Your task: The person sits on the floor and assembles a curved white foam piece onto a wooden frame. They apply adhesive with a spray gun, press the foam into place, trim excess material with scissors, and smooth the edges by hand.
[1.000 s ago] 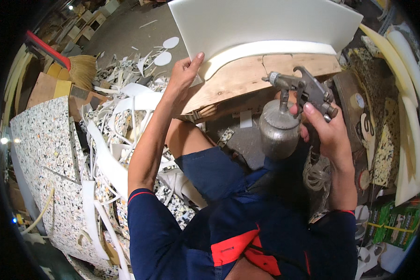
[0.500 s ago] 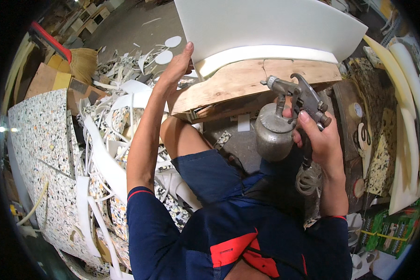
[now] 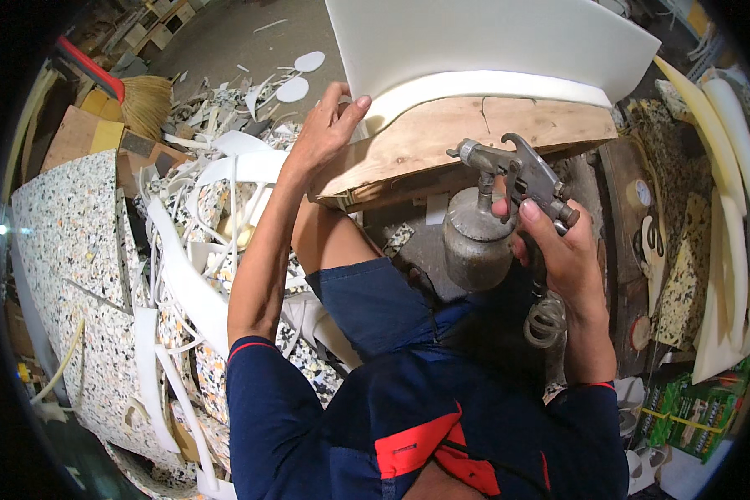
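My right hand (image 3: 562,250) is closed round the handle of a metal spray gun (image 3: 525,171). Its dented silver cup (image 3: 477,242) hangs below, and the nozzle points left toward a curved wooden frame (image 3: 442,137). Along the frame's top runs a thick white foam strip (image 3: 483,86). Behind it stands a large white foam sheet (image 3: 492,37). At the sheet's left edge, my left hand (image 3: 332,129) has its thumb in front and its fingers bent round the edge, their tips partly hidden. A clear coiled hose (image 3: 546,323) hangs under the gun.
Speckled foam slabs (image 3: 75,250) and white foam offcuts (image 3: 183,275) pile up on the left. A broom (image 3: 146,104) leans at the far left. On the right are scissors (image 3: 654,237), a round gauge (image 3: 639,193), yellowish foam sheets (image 3: 721,250) and a green package (image 3: 696,412).
My left hand has moved right and its fingers have bent round the foam sheet's edge. The spray gun has shifted slightly left in my right hand. The frame and foam appear slightly further right.
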